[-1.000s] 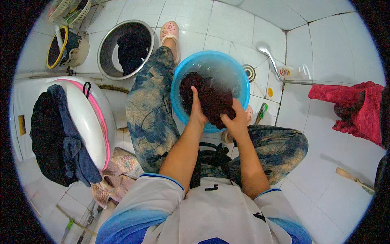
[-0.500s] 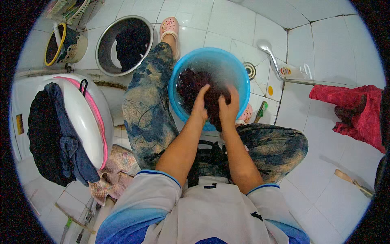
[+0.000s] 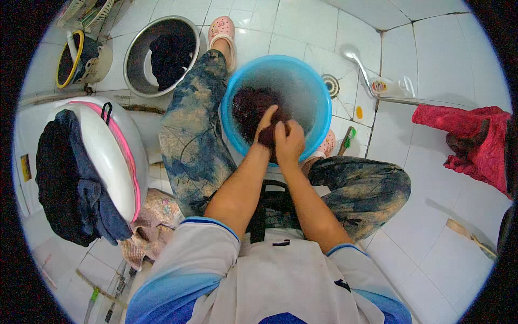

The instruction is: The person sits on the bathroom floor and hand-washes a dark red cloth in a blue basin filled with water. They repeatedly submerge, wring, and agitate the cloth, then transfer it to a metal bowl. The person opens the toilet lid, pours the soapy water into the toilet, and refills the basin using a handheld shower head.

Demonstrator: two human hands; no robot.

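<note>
From where I stand, the left hand [image 3: 263,125] cups the left side of a bunched end of maroon cloth [image 3: 250,107], its thumb pointing up and away from the person, while the right hand [image 3: 290,141] curls its fingers over the same bunch from the right, so both hands grasp 1 piece of fabric. I'd judge the step as working this gathered part between the palms. To do it well, the 2 hands want a firm, even hold and short strokes, with the bunch low inside the rim so drips fall back in; gathering fresh folds would help, as wet cloth likely slips and drags. The cloth lies in the blue basin [image 3: 327,110], its loose bulk spread in cloudy water [image 3: 295,86] toward the left edge, and its held end close to the near edge. Its long axis slants from the far left down to the hands, so the gripped end points toward the person; being crumpled, it shows no front I can tell. Beyond the basin's right edge lie a green-bristled brush [image 3: 348,140] and a round drain [image 3: 331,85]; past the left leg, a metal tub [image 3: 128,67] holds black cloth [image 3: 171,60].
</note>
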